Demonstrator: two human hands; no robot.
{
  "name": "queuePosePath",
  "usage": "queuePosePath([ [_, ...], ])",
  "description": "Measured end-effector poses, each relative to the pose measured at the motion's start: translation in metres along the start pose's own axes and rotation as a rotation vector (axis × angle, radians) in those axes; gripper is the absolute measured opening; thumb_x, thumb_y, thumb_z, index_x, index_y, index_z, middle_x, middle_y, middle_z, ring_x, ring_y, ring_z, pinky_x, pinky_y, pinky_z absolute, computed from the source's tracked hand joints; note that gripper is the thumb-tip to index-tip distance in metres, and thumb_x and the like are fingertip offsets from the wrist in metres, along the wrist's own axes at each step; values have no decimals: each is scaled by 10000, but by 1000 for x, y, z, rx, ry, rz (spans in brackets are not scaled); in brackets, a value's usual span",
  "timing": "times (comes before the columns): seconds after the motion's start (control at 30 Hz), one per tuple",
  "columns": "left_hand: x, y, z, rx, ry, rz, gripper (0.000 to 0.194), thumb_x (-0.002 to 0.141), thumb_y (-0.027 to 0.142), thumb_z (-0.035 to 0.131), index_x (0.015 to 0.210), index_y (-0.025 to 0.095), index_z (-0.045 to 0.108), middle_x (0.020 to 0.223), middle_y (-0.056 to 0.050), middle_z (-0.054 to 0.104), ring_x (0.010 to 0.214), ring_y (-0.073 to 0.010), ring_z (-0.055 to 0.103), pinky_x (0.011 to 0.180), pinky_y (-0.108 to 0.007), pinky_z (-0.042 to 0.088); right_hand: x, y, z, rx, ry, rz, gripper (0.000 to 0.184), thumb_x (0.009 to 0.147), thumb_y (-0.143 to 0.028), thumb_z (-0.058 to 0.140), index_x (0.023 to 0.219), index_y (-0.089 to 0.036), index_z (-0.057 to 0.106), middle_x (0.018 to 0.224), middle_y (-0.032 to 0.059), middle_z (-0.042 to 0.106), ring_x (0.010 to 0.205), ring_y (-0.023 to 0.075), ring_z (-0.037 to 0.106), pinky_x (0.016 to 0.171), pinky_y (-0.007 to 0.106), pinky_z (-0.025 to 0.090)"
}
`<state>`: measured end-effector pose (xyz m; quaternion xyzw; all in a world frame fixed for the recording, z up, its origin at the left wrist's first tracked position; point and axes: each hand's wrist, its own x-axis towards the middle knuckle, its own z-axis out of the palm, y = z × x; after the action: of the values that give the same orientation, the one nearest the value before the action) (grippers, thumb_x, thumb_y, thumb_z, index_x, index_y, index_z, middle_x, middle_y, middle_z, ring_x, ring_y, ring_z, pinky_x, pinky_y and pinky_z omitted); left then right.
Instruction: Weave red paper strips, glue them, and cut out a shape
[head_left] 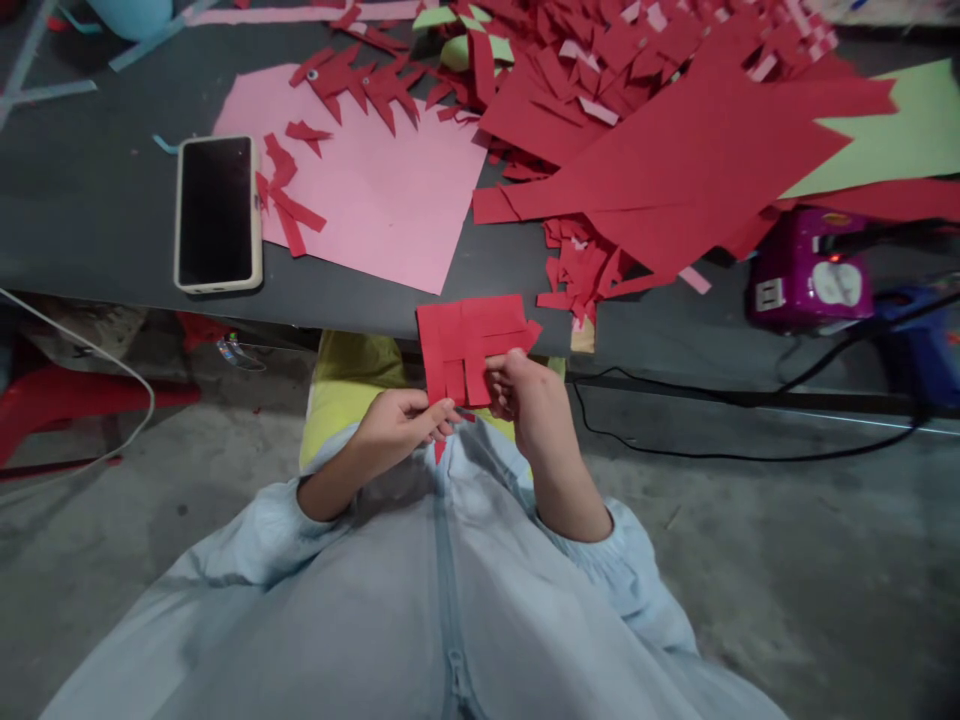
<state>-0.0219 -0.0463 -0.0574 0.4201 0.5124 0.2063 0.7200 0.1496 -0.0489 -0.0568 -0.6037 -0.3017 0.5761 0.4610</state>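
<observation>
A red paper piece made of crossing folded strips is held over my lap, just off the table's front edge. My left hand pinches its lower left corner between thumb and fingers. On the right side, my right hand grips the same piece, thumb and forefinger on its face near the lower right. The curled fingers of that hand hide part of the paper. A small pointed red tip shows below the left fingers.
On the dark table lie a phone, a pink sheet with folded red paper fish, and heaped red paper. A purple box with cables stands at right. A red stool is at lower left.
</observation>
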Motion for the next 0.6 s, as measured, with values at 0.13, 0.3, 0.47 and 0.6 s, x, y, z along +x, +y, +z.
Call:
queuePosePath([
  [0.13, 3, 2, 0, -24, 26, 98, 421, 722, 540, 773, 865, 144, 761, 817, -78, 762, 701, -147, 676, 648, -238, 530, -1, -6, 0, -106, 0, -53, 396, 629, -547, 794, 663, -183, 643, 521, -50, 472, 452, 67, 356, 426, 225, 290],
  [0.3, 11, 13, 3, -213, 153, 208, 465, 683, 605, 793, 856, 175, 752, 820, -41, 764, 799, -180, 714, 750, -269, 571, -4, -10, -4, -164, -71, -65, 320, 680, -475, 743, 662, -174, 635, 515, -52, 450, 461, 68, 339, 441, 232, 273],
  [0.47, 19, 16, 7, -379, 206, 200, 424, 654, 578, 828, 731, 172, 734, 690, -12, 728, 639, -150, 684, 696, -281, 583, -6, -3, -9, -218, -128, -69, 294, 713, -445, 714, 645, -171, 633, 534, -42, 463, 489, 73, 346, 476, 239, 275],
  [0.6, 20, 15, 9, -379, 203, 199, 418, 651, 562, 837, 721, 160, 745, 672, -24, 725, 605, -130, 666, 651, -253, 565, -6, 3, -11, -259, -115, -79, 292, 708, -451, 713, 634, -176, 646, 556, -22, 508, 522, 94, 397, 509, 254, 315],
])
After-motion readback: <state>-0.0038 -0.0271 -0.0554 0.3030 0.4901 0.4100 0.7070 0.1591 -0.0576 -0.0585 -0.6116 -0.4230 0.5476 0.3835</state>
